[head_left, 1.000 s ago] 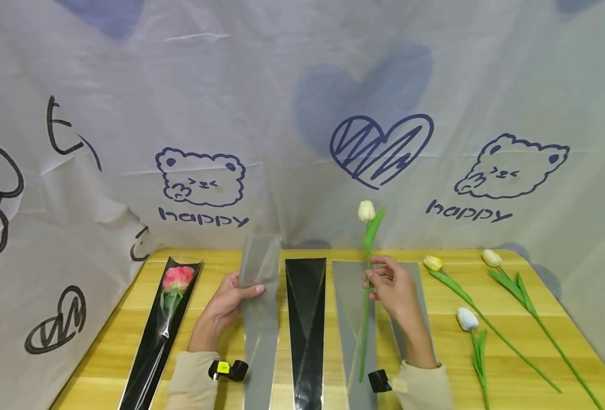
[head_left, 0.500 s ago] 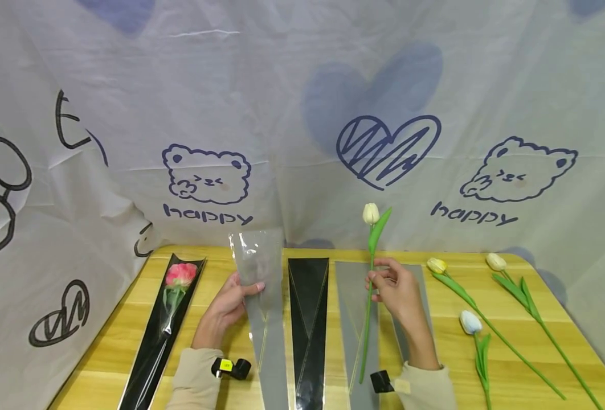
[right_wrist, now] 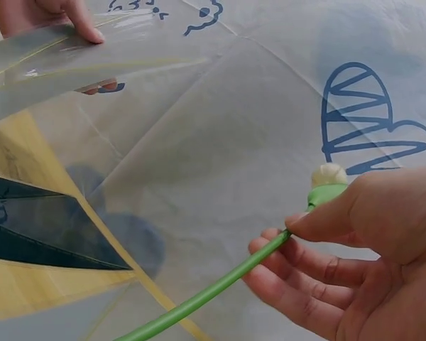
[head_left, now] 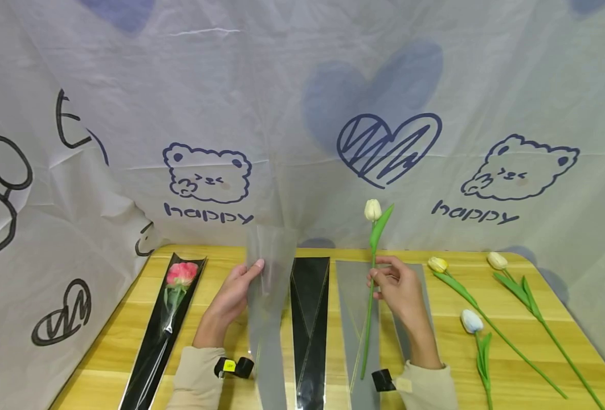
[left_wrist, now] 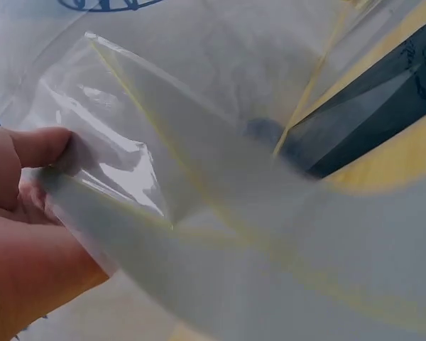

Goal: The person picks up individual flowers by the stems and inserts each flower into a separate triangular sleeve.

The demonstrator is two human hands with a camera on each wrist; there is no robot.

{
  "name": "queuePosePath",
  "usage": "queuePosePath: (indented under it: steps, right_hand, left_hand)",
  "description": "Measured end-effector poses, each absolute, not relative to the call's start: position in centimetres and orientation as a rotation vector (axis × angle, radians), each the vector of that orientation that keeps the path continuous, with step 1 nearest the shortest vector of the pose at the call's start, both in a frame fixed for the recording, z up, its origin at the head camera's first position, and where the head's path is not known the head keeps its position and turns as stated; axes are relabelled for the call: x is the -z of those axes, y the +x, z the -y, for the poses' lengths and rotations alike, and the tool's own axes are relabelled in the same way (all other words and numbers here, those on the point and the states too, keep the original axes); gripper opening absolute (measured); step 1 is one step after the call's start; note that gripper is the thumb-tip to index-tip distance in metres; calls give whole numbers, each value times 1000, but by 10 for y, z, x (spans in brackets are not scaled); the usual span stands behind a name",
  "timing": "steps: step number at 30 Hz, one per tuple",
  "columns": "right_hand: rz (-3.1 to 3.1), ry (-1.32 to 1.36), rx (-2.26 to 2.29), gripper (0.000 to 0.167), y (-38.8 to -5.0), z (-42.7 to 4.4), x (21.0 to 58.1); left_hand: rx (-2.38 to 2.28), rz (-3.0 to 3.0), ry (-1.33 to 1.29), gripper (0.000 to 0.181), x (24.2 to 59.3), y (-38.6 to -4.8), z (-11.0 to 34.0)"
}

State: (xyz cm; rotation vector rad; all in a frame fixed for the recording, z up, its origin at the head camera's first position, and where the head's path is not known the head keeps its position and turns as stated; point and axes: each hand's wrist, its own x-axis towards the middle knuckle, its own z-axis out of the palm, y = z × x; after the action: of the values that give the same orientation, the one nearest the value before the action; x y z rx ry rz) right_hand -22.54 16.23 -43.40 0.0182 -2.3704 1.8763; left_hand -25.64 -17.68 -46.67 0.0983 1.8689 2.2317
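My left hand (head_left: 231,296) pinches the left edge of a grey, see-through sleeve (head_left: 269,302), its upper part raised off the table. In the left wrist view the thumb lies over the clear film (left_wrist: 113,163) and the other fingers are behind it. My right hand (head_left: 402,293) pinches the green stem of a white tulip (head_left: 372,210) between thumb and fingers; the bloom points up and the stem slants down over a grey sleeve (head_left: 351,319). The right wrist view shows the stem (right_wrist: 220,288) running down from the fingertips, beside the right hand (right_wrist: 362,256).
A black sleeve (head_left: 310,307) lies between the hands. At the left is a black sleeve holding a pink flower (head_left: 182,274). Yellow (head_left: 438,264), white (head_left: 497,261) and pale blue (head_left: 471,322) tulips lie at the right. A printed cloth (head_left: 292,114) stands behind the table.
My left hand has shifted up along the sleeve, its thumb now nearer the edge. The sleeve's top has swung left, then right. My right hand and the tulip have barely moved.
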Motion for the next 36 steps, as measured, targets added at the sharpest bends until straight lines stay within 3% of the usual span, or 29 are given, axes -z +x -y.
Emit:
queuePosePath:
  steps: [7, 14, 24, 36]
  right_hand:
    - [2162, -32, -1991, 27, -221, -160, 424]
    - [1742, -64, -2139, 23, -212, -161, 404]
    - [1165, 80, -2065, 30, -205, -161, 386]
    - [864, 140, -1979, 32, -203, -153, 372]
  left_hand:
    - [-2168, -2086, 131, 29, 461, -255, 170]
    - [-2029, -2257, 220, 43, 457, -253, 163]
    - [-1879, -2331, 418, 24, 451, -245, 158]
    - [-1716, -2434, 603, 19, 446, -242, 150]
